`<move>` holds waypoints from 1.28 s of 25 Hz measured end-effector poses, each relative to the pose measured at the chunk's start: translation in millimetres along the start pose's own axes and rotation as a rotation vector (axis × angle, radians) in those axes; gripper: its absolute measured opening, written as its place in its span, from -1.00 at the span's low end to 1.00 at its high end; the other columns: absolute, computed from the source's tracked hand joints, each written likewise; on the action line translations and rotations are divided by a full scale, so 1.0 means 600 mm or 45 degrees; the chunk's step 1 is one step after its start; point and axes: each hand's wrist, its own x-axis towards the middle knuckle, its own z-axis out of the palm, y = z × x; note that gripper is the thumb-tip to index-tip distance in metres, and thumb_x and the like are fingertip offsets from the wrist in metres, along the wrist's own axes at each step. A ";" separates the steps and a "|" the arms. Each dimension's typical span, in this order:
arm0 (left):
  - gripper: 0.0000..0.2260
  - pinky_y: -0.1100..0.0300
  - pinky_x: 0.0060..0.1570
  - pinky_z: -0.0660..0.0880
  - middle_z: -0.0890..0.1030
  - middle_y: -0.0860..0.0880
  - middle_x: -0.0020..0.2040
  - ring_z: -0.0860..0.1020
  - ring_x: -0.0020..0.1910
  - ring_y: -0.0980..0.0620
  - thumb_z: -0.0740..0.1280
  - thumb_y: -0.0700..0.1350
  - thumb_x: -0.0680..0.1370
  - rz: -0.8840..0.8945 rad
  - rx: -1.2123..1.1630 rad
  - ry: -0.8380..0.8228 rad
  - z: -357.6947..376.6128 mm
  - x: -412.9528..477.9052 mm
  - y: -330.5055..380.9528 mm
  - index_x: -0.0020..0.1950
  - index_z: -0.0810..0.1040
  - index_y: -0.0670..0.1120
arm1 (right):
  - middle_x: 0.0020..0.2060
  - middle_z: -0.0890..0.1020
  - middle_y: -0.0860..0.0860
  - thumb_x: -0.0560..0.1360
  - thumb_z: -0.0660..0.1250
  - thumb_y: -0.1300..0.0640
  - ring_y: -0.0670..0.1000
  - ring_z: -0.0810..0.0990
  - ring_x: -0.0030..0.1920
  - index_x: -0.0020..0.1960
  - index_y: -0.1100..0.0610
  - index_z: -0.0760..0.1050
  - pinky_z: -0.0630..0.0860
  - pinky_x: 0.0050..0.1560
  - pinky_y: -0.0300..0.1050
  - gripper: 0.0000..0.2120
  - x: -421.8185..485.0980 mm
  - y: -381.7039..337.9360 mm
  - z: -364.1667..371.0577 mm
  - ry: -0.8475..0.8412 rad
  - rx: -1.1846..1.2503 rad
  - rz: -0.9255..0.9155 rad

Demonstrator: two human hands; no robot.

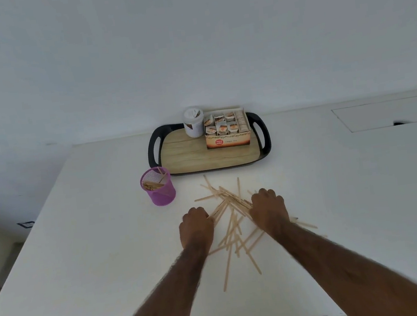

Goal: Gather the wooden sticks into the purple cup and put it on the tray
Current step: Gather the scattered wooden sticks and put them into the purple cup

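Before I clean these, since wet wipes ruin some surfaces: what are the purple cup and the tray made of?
Purple cup: looks like painted metal mesh; its wall is perforated. Tray: wood-grain floor, possibly laminate, with a glossy black rim and handles, likely plastic.

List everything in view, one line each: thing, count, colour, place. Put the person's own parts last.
table: one, white, fills the lower view
tray: one, black rim with wood-look floor, far centre of the table
jar: one, white, back left of the tray
tea box: one, orange-brown, open with sachets, right of the jar on the tray
purple cup: one, purple mesh, on the table off the tray's front left corner, a few sticks inside
wooden sticks: many, pale wood, scattered on the table in front of the tray
left hand: one, closed on sticks at the pile's left
right hand: one, closed on sticks at the pile's right
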 end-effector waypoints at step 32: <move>-0.89 0.01 -0.11 0.68 0.73 -0.18 -0.18 0.70 -0.25 -0.09 0.42 -0.21 0.58 -0.466 -1.573 -0.044 -0.011 0.001 0.063 -0.02 0.60 -0.26 | -0.21 0.50 0.05 0.64 0.12 0.21 -0.03 0.44 -0.27 0.00 0.16 0.35 0.37 -0.32 -0.10 -0.93 0.033 -0.053 -0.072 -0.113 1.047 -0.069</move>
